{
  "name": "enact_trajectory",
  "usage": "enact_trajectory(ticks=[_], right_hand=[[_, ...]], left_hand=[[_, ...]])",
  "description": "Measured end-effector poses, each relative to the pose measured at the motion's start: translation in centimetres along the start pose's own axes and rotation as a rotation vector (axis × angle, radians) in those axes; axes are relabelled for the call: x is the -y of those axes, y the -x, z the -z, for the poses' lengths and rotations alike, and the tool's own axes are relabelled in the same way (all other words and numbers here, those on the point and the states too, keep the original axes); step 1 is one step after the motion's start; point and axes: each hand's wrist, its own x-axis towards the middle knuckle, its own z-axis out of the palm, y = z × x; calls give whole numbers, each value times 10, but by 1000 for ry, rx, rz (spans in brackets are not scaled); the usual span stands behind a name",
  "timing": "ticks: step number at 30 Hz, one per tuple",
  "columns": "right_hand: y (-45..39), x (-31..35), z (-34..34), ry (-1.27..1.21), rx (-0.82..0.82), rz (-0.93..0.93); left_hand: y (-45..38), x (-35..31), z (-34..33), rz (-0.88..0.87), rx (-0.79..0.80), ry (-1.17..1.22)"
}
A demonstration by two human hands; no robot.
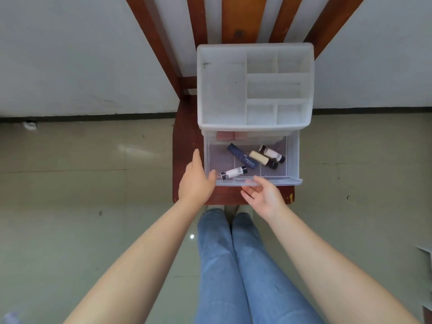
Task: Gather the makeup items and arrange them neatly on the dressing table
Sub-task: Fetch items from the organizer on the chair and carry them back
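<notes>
Standing pulled out from a translucent plastic organizer (222, 90) on a red-brown desk (187, 136), the clear drawer (293, 160) holds four small makeup tubes (243, 156), while the left hand (196, 181) rests open-fingered against its left front corner and the right hand (263, 196), palm up and loosely open, touches its front lip.

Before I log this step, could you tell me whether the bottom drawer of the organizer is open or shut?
Open. The clear drawer juts out past the organizer toward the person, exposing four tubes inside.
</notes>
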Motion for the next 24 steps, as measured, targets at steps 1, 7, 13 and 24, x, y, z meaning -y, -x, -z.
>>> enact_trajectory(ticks=[1,7,13,24], right_hand=[[1,0,0,15,5,1],[14,4,7,490,111,-94],[23,27,-2,1294,-20,597],[-12,34,-39,1933,-270,619]], left_hand=[[2,3,-6,53,34,34],[3,5,-16,142,-69,179],[6,1,-16,132,-130,42],[6,-9,-13,152,-131,-140]])
